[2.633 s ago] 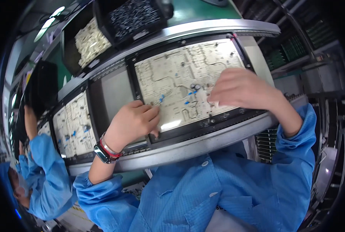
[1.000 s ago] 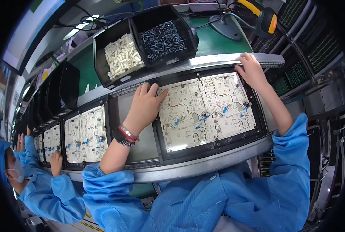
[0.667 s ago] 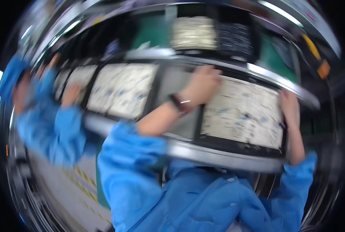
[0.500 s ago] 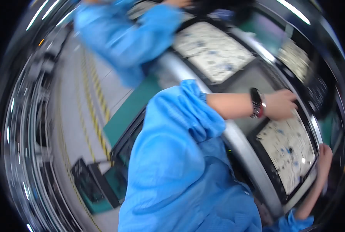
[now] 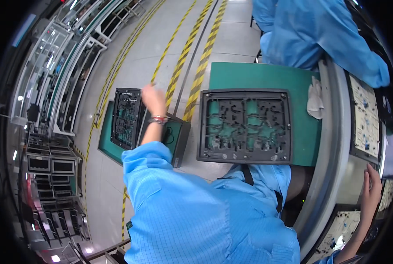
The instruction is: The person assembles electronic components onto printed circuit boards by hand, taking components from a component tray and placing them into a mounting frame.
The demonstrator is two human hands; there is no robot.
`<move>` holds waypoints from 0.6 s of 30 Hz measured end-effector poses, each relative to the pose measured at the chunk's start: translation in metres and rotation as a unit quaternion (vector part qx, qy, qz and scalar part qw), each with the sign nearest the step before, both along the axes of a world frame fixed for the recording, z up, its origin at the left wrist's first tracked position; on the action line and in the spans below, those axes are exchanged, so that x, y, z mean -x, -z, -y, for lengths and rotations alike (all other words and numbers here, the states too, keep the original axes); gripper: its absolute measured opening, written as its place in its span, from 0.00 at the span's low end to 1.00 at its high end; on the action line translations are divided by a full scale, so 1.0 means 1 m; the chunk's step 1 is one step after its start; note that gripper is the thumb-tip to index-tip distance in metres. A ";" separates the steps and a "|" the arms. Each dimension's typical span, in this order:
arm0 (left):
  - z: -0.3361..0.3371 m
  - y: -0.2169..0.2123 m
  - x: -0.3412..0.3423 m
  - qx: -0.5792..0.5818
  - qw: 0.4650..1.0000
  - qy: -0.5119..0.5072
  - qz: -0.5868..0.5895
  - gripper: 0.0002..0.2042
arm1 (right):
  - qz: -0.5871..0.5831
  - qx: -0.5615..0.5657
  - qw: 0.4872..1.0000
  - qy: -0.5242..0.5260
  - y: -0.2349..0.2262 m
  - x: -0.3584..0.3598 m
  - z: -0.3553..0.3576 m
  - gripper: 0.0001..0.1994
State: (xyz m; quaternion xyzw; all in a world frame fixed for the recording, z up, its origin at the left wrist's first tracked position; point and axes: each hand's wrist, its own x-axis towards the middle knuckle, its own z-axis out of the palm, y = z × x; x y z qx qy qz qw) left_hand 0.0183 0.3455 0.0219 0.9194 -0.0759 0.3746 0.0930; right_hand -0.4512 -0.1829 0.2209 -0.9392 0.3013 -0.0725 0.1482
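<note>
My left hand (image 5: 153, 100), with a dark and red band at its wrist, reaches out to the left. It is at the upper corner of a black frame fixture (image 5: 127, 116) that leans in a green-lined bin; motion smears its fingers, so I cannot tell whether they grip it. My right hand (image 5: 371, 189) is over the conveyor line at the right, fingers stretched out and apart, holding nothing visible. Below it on the line lies a pale circuit board (image 5: 339, 231) in a black frame; another framed circuit board (image 5: 364, 116) lies farther along.
A second black frame fixture (image 5: 245, 158) with an open grid rests on a green table (image 5: 253, 75) before me. A white glove (image 5: 315, 99) lies by the conveyor's metal rail (image 5: 337, 132). A co-worker in blue (image 5: 311, 31) works at the far right. Racks (image 5: 64, 79) stand left, beyond yellow-black floor stripes.
My view has swung left. My left hand has left the circuit board on the line and is now at the fixture in the bin. My right hand remains by the line.
</note>
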 end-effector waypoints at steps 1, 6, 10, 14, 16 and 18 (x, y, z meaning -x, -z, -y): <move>-0.051 0.014 -0.008 -0.050 0.993 -0.095 -0.041 0.15 | -0.005 -0.002 1.000 -0.009 0.005 -0.016 0.002 0.14; -0.161 0.066 0.011 -0.128 0.946 -0.229 -0.193 0.24 | 0.016 -0.049 0.999 -0.012 0.027 -0.069 0.014 0.15; -0.177 0.065 0.020 -0.160 0.947 -0.192 -0.204 0.29 | -0.001 -0.026 0.999 -0.039 0.029 -0.103 0.013 0.15; -0.169 0.052 0.019 -0.221 0.934 -0.213 -0.185 0.32 | 0.005 -0.044 0.998 -0.042 0.036 -0.114 0.012 0.15; -0.167 0.053 0.022 -0.261 0.918 -0.242 -0.174 0.33 | 0.041 -0.102 0.993 -0.041 0.044 -0.107 0.017 0.15; -0.167 0.063 0.019 -0.287 0.908 -0.262 -0.158 0.33 | 0.041 -0.099 0.993 -0.041 0.047 -0.100 0.016 0.15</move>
